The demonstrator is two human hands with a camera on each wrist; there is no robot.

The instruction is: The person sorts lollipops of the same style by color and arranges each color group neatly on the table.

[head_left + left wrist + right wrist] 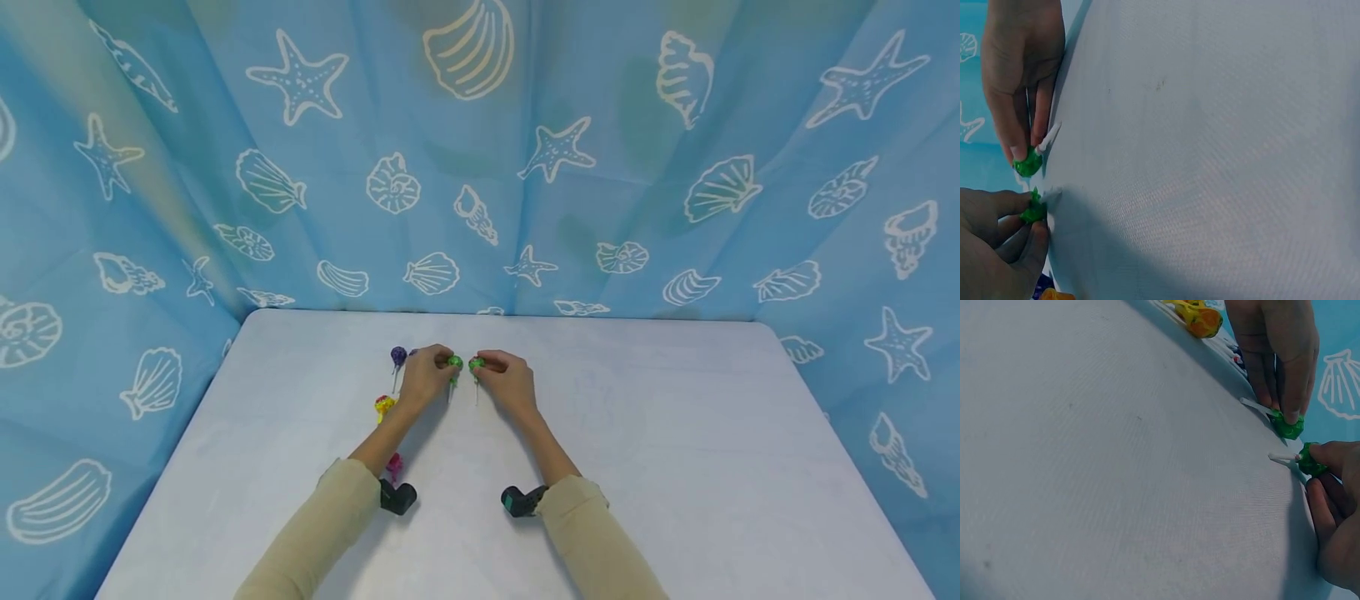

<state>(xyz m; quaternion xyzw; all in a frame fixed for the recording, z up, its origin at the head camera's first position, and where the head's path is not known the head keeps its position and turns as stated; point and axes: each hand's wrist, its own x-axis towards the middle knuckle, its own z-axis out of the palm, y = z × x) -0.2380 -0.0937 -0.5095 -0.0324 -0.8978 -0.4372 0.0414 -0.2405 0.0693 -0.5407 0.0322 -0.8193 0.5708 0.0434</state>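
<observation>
Near the back middle of the white table, my left hand (pixel 426 377) pinches a green-wrapped lollipop (pixel 455 362) by its head. Just to its right, my right hand (pixel 512 382) pinches a second green lollipop (pixel 476 364) the same way. The two heads are side by side with a small gap, their white sticks pointing toward me. In the left wrist view the left-hand lollipop (pixel 1034 211) sits between thumb and fingers, the other green lollipop (pixel 1029 162) close by. The right wrist view shows the right-hand lollipop (pixel 1312 459) held between thumb and fingers.
Left of my left hand lies a purple lollipop (pixel 398 356), with another dark one partly hidden by the hand. A yellow lollipop (pixel 385 405) and a pink lollipop (pixel 394 463) lie nearer, beside my left forearm. A blue shell-patterned curtain (pixel 480 167) hangs behind the white table (pixel 675 417).
</observation>
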